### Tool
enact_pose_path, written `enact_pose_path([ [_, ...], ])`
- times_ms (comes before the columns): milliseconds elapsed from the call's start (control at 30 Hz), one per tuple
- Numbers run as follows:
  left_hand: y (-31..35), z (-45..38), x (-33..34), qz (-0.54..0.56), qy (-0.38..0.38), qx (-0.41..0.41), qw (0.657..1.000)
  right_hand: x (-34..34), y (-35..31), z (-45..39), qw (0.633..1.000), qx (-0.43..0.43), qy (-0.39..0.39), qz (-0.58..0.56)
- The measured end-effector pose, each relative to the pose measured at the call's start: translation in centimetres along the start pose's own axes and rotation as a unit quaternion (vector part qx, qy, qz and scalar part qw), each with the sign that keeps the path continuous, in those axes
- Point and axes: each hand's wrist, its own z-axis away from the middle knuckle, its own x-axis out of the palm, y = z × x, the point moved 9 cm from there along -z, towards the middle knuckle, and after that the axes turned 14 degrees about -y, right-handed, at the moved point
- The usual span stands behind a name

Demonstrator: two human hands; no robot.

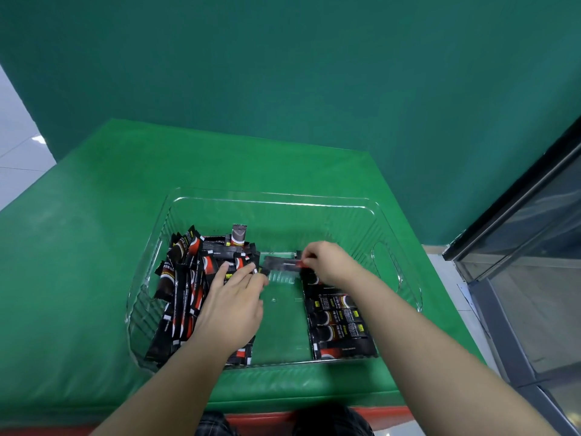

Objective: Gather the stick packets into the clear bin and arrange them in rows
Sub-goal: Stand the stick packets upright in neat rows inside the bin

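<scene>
A clear plastic bin (386, 221) stands on the green table. Its left half holds a loose heap of black-and-red stick packets (185, 278), some leaning against the left wall. Along the right side a flat row of packets (339, 325) lies side by side. My right hand (327, 262) pinches one end of a single packet (281, 265), blurred, held level above the bin floor near the row's far end. Its other end is near my left fingertips. My left hand (234, 306) rests on the heap with fingers stretched out.
The bin has a cut-out handle (385, 262) in its right wall and a bare strip of floor (283, 325) between heap and row. The green padded table (94, 278) extends left and behind. A glass door frame (518, 247) stands at the right.
</scene>
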Motion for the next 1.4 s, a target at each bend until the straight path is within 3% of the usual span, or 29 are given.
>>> enact_pose_path([
  [167, -0.2, -0.1, 0.1, -0.003, -0.006, -0.005, 1.0, -2.4, 3.2, 0.4, 0.988, 0.118, -0.008, 0.099],
  [267, -0.2, -0.1, 0.2, -0.012, -0.01, -0.008, 1.0, -2.9, 3.1, 1.8, 0.975, 0.17, 0.048, 0.137],
  [367, -0.1, -0.1, 0.2, -0.011, -0.012, -0.008, 1.0, -1.9, 1.4, 2.3, 0.978, 0.119, 0.101, 0.142],
  [467, -0.2, -0.1, 0.2, -0.015, -0.013, -0.008, 1.0, 1.0, 0.1, 1.5, 0.987, 0.053, 0.065, 0.136],
  [700, -0.1, -0.1, 0.2, -0.015, -0.011, -0.009, 1.0, 4.0, 0.4, 1.2, 0.983, 0.079, 0.005, 0.168],
  [1033, -0.2, 0.0, 0.1, -0.012, 0.004, -0.003, 1.0, 4.1, 0.4, 1.5, 0.986, 0.051, 0.044, 0.151],
  [1167, -0.1, 0.0, 0.2, -0.008, 0.011, 0.004, 1.0, 3.4, -2.0, 1.8, 0.985, -0.061, 0.101, 0.128],
  [1233, -0.1, 0.0, 0.0, -0.005, 0.021, 0.007, 1.0, 3.8, -3.2, 1.5, 0.985, -0.106, 0.089, 0.104],
  [1400, -0.3, -0.1, 0.2, -0.015, 0.044, 0.02, 0.999, 4.6, -4.1, -0.3, 0.993, -0.097, 0.051, -0.034],
])
